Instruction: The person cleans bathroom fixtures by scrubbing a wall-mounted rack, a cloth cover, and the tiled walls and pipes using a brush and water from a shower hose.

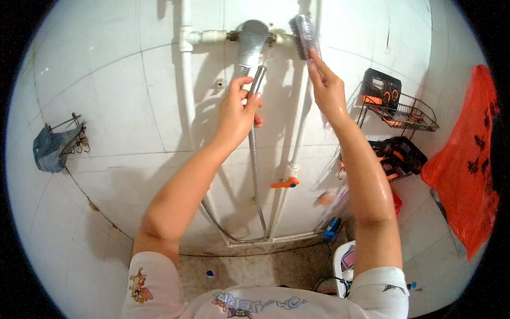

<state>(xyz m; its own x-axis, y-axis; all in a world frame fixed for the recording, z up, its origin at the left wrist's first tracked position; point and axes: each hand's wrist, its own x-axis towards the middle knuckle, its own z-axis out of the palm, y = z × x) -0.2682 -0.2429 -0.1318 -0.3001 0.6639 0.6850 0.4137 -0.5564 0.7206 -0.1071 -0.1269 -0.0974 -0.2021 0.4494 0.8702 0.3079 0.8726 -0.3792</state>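
Observation:
My left hand (pixel 240 109) grips the chrome handle of a shower head (pixel 251 40), which points up against the white tiled wall. Its metal hose (pixel 255 175) hangs down from the hand and loops near the floor. My right hand (pixel 325 87) is raised beside the shower head and holds a brush (pixel 304 33) with blurred bristles close to the pipe fitting. My right forearm looks wet.
White pipes (pixel 186 106) run up the wall, one with an orange valve handle (pixel 284 183). A wire rack (pixel 404 114) at right carries black-and-orange items. An orange plastic bag (pixel 465 165) hangs far right. A grey cloth (pixel 52 149) hangs on a hook at left. Bottles stand by the floor.

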